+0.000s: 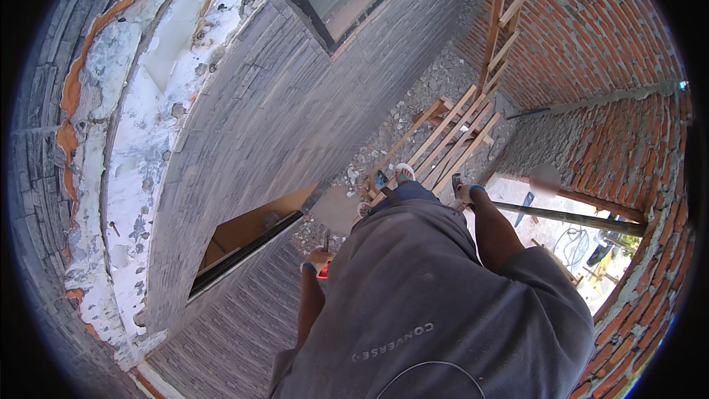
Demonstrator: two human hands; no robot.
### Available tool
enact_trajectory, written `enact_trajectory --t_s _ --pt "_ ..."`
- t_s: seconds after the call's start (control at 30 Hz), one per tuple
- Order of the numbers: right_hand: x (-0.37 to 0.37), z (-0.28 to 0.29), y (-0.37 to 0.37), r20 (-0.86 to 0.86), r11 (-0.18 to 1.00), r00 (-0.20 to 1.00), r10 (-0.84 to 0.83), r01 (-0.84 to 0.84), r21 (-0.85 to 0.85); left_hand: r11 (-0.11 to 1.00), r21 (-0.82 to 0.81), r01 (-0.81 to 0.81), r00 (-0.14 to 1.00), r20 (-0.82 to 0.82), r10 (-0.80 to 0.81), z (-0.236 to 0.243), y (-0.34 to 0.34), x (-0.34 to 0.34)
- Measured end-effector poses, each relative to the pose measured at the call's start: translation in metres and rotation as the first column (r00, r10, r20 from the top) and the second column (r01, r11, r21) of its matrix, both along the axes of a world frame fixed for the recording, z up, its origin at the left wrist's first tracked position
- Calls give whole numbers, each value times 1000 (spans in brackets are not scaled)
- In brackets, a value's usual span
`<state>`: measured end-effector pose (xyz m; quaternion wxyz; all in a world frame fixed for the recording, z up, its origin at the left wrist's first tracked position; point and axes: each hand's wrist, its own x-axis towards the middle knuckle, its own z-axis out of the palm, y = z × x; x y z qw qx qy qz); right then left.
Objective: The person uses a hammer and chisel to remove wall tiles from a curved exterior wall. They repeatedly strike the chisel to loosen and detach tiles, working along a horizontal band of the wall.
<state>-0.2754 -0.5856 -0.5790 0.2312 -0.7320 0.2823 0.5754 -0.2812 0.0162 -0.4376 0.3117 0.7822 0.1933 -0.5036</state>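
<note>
My left hand (317, 257), in a pale glove with a blue cuff, hangs low beside my body. It is closed around what looks like a chisel (326, 239), with a thin grey shaft pointing away from me and a red part by the palm. On the other side my right hand (464, 193), gloved alike, is closed on a tool with a dark head, seemingly a hammer (456, 179); its handle is mostly hidden. Neither tool touches the wall. To the left runs a chipped white strip (159, 103) between areas of grey stone cladding (244, 96).
My sandalled feet (405, 170) stand on a slatted wooden platform (461, 137), high above rubble-strewn ground (402, 114). A wooden ladder-like frame (504, 26) rises beyond it. Brick walls (620, 133) stand right, with an opening crossed by a pole (569, 217). Window openings (255, 233) break the cladding.
</note>
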Motion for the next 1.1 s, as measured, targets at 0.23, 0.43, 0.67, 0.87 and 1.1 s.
enact_trajectory --t_s 0.23,0.43,0.67,0.87,1.1 --pt "118 61 31 247 968 944 217 -240 67 972 177 156 981 85 -173 -34 4 -25" --pt "179 65 37 367 624 573 733 -781 -25 972 40 -230 951 220 216 15 -18 1" --pt "160 41 35 240 978 959 153 -181 102 -22 -984 -177 474 -105 874 203 -91 92" --pt "136 34 33 172 864 850 498 -504 -14 -354 -786 507 716 155 681 347 -179 99" --pt "130 42 46 181 893 884 432 -447 48 -292 -626 723 643 455 617 356 -212 84"
